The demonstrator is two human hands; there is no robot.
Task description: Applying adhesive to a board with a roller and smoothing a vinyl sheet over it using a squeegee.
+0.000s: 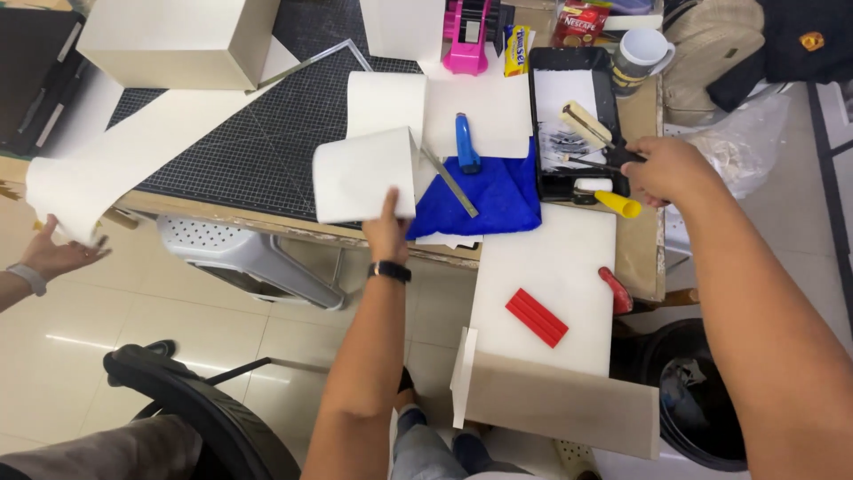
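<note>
My left hand (387, 229), with a black watch on the wrist, pinches the near edge of a curled white sheet (362, 174) at the table's front edge. My right hand (668, 169) grips the black handle of a paint roller (586, 124), whose cream sleeve lies in a black paint tray (537, 133). A smaller roller with a yellow handle (618, 204) lies just below that hand. At the far left another person's hand (55, 255) holds the end of a long white sheet (133, 147) that hangs off the table.
A dark cutting mat (249, 142) holds a white box (178, 40). Nearby lie a blue cloth (498, 200), blue utility knife (466, 142), metal ruler (451, 184), pink tape dispenser (468, 40) and mug (641, 55). A red ribbed block (537, 316) sits on a white board (555, 267). A black bin (693, 391) stands below.
</note>
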